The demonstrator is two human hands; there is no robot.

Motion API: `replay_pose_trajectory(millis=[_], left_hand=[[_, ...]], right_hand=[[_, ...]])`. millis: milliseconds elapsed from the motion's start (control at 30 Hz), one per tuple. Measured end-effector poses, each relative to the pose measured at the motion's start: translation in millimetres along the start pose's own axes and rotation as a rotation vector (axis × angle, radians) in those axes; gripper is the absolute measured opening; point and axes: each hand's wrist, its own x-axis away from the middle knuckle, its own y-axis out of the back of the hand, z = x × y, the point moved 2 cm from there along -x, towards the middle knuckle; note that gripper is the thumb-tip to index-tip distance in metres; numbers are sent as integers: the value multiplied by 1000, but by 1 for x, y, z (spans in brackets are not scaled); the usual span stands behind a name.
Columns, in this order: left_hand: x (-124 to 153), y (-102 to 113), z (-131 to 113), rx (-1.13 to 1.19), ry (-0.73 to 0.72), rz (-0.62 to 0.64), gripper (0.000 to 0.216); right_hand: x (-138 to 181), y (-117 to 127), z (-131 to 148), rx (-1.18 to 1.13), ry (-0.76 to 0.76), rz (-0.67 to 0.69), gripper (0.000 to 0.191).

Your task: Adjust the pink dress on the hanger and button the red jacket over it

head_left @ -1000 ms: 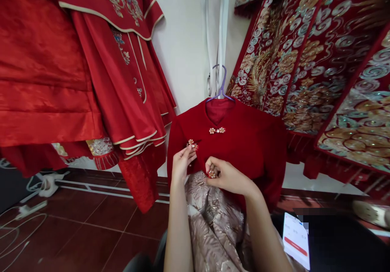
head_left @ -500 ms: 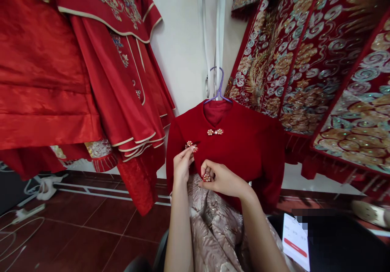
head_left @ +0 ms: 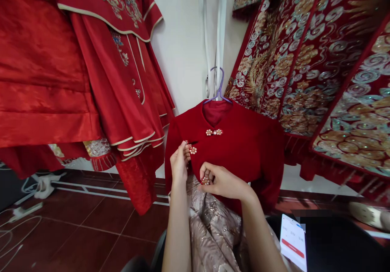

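The left hand (head_left: 179, 163) pinches the red jacket (head_left: 240, 150) (hung on a purple hanger (head_left: 218, 89)) beside one pearl clasp (head_left: 191, 149), the right hand (head_left: 224, 180) pinching another clasp (head_left: 205, 180); best keep the flap taut while fastening

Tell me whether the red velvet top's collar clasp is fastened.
Fastened: the pearl collar clasp spans the closed neckline of the red velvet top, both halves joined.

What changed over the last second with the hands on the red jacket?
The left hand crept up to the upper pearl clasp, now partly covering it. The right hand kept pinching the lower clasp. The red jacket stayed on its purple hanger.
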Motion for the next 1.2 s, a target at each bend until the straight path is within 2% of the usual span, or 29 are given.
replay_pose_trajectory(millis=[67, 133, 267, 367, 433, 533, 700, 867, 1033, 1200], left_hand=[[-3, -6, -12, -38, -51, 42, 41], [-7, -20, -26, -168, -150, 154, 40], [-12, -59, -48, -679, -523, 438, 28], [-13, -78, -56, -1053, -779, 546, 21], [-12, -83, -59, -1195, -860, 606, 21], [-10, -85, -63, -1290, -912, 684, 23], [-11, -93, -70, -1325, -948, 712, 18], [-13, -103, -72, -1322, -917, 818, 16], [-19, -104, -70, -1378, -935, 796, 20], [-23, -101, -68, -1359, -1016, 805, 19]], right_hand=[[0, 1, -1, 2, 7, -10, 21], [1, 1, -3, 9, 11, -7, 21], [3, 2, -6, 15, -13, 33, 20], [6, 4, -6, 8, -22, 45, 19], [8, 5, -6, -13, -13, 48, 19], [10, 7, -6, -39, 0, 57, 20], [11, 8, -7, -38, 4, 60, 21], [12, 9, -8, -39, 5, 45, 19], [11, 10, -8, -10, -13, 8, 21], [9, 10, -12, -5, -15, 0, 21]])
